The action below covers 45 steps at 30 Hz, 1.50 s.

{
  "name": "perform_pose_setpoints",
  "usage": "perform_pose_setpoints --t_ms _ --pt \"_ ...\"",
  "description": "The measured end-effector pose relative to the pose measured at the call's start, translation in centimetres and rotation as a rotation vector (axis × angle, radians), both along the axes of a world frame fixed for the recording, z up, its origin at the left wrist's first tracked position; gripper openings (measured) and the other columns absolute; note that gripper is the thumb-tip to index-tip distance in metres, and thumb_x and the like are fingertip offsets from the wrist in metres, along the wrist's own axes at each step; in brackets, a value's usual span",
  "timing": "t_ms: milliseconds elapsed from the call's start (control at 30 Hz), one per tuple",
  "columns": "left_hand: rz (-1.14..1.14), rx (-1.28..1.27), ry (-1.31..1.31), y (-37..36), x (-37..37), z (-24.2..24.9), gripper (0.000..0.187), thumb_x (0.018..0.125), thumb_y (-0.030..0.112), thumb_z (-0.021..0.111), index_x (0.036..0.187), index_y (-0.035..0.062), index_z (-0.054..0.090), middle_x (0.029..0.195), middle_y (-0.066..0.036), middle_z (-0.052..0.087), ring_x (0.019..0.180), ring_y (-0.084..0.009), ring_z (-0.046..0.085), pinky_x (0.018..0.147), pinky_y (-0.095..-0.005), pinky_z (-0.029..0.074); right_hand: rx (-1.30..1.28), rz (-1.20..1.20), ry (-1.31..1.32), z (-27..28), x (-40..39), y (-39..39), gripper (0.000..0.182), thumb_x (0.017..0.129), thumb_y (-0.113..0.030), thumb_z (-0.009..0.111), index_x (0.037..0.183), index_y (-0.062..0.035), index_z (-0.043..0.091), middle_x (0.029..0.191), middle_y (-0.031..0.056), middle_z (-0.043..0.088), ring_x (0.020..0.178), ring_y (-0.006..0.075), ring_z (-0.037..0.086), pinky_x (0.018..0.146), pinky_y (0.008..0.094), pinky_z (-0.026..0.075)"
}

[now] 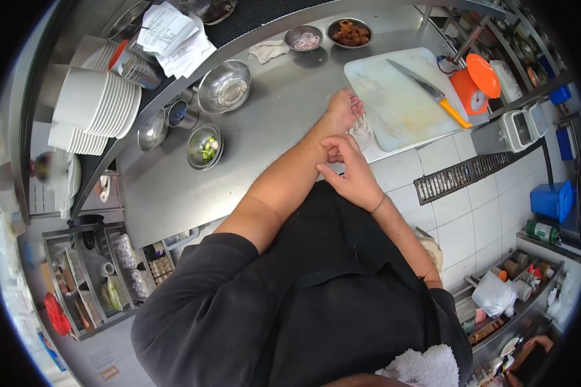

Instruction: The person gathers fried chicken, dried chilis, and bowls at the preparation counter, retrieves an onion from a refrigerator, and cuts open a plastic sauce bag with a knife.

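My left hand (346, 108) is over the steel counter, just left of the white cutting board (394, 97), its fingers curled in and nothing visible in them. A pale cloth (363, 133) lies just below it at the board's edge. My right hand (350, 173) grips my left forearm (303, 151) near the wrist, thumb on one side and bent fingers on the other. A knife (426, 87) with an orange handle rests on the board, its blade pointing to the far left.
On the steel counter (271, 129) stand bowls of chopped greens (208, 149), sliced onion (305, 40) and brown chunks (351, 33), plus a metal bowl (224, 87). An orange scale (471, 90) stands right of the board. An overhead shelf holds stacked white bowls (100, 103) and receipts (169, 32).
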State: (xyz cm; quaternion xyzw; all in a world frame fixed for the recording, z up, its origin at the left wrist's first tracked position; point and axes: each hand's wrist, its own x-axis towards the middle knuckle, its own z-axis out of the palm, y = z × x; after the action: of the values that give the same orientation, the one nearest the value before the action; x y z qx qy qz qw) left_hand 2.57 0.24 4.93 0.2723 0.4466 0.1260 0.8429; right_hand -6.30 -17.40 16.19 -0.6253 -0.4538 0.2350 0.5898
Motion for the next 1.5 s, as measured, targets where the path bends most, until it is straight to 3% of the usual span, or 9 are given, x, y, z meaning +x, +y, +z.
perform_pose_setpoints --t_ms 200,400,700,767,900,1067,1167,1300,1500 --pt "0.02 -0.034 0.009 -0.2 0.1 0.8 0.025 0.091 0.021 0.055 0.113 0.0071 0.051 0.106 -0.011 0.054 0.087 -0.0249 0.057 0.075 -0.0442 0.051 0.037 0.057 -0.233 -0.7 0.5 -0.9 0.031 0.085 -0.005 0.071 0.112 -0.0038 0.057 0.111 0.0088 0.053 0.094 0.0208 0.058 0.083 0.0323 0.051" --pt "0.057 -0.052 -0.044 0.6 0.5 1.1 0.029 0.091 0.019 0.054 0.116 0.0061 0.047 0.111 -0.015 0.054 0.089 -0.0271 0.057 0.076 -0.0454 0.051 0.02 -0.077 0.029 1.0 -0.4 -0.9 0.022 0.085 -0.003 0.07 0.106 -0.0023 0.062 0.113 0.01 0.055 0.094 0.0204 0.058 0.08 0.0302 0.053" --pt "0.219 -0.114 -0.193 4.6 2.2 -2.9 0.013 0.092 0.021 0.051 0.1 0.0113 0.05 0.09 -0.011 0.053 0.071 -0.0232 0.055 0.056 -0.0392 0.049 0.154 0.232 -0.463 4.0 -0.8 0.3 0.025 0.086 -0.017 0.069 0.106 -0.0049 0.06 0.132 0.016 0.057 0.129 0.0386 0.048 0.113 0.0507 0.031" --pt "0.301 -0.142 -0.239 4.5 3.6 -2.8 0.014 0.092 0.024 0.051 0.098 0.0109 0.05 0.08 -0.01 0.051 0.057 -0.0224 0.051 0.048 -0.0376 0.046 0.199 0.298 -0.447 3.0 -0.9 1.8 0.027 0.094 -0.027 0.058 0.11 -0.0044 0.057 0.138 0.017 0.054 0.135 0.0401 0.043 0.115 0.0541 0.026" --pt "0.284 -0.123 -0.184 3.0 2.9 1.3 0.019 0.092 0.026 0.054 0.103 0.0105 0.052 0.091 -0.007 0.053 0.074 -0.0226 0.056 0.06 -0.0374 0.051 0.269 0.191 -0.546 0.9 0.0 4.8 0.039 0.101 -0.035 0.044 0.121 -0.0038 0.057 0.14 0.0174 0.053 0.136 0.0407 0.041 0.116 0.0537 0.022" --pt "0.438 -0.112 -0.251 2.1 2.0 -1.7 0.02 0.092 0.027 0.056 0.105 0.0114 0.053 0.094 -0.006 0.053 0.079 -0.0224 0.056 0.064 -0.0397 0.051 0.098 0.016 -0.682 -0.6 3.4 7.1 0.047 0.104 -0.037 0.035 0.124 -0.0028 0.061 0.142 0.0166 0.051 0.141 0.0361 0.036 0.118 0.0508 0.017" --pt "0.459 -0.033 -0.219 1.3 -0.5 -0.6 0.02 0.093 0.027 0.056 0.105 0.0111 0.053 0.093 -0.006 0.053 0.078 -0.0222 0.056 0.063 -0.0405 0.051 0.017 0.082 -0.807 0.2 1.2 7.4 0.043 0.102 -0.034 0.04 0.119 -0.0029 0.064 0.135 0.0159 0.057 0.137 0.0358 0.041 0.116 0.0512 0.022" --pt "0.299 -0.095 -0.248 2.7 -0.5 -4.1 0.02 0.093 0.026 0.057 0.105 0.0113 0.053 0.091 -0.007 0.052 0.075 -0.0219 0.054 0.063 -0.0399 0.051 0.049 0.527 -0.675 5.5 -5.2 6.8 0.039 0.095 -0.037 0.052 0.111 -0.0044 0.068 0.113 0.0128 0.069 0.111 0.0324 0.06 0.107 0.0485 0.035" --pt "0.048 0.121 -0.095 0.0 -2.4 -2.0 0.018 0.091 0.026 0.057 0.096 0.0087 0.055 0.088 -0.007 0.055 0.074 -0.0202 0.058 0.061 -0.0378 0.051 -0.002 0.456 -0.717 2.6 0.1 7.3 0.032 0.093 -0.031 0.055 0.094 -0.0036 0.07 0.094 0.014 0.071 0.094 0.0343 0.062 0.091 0.047 0.043"
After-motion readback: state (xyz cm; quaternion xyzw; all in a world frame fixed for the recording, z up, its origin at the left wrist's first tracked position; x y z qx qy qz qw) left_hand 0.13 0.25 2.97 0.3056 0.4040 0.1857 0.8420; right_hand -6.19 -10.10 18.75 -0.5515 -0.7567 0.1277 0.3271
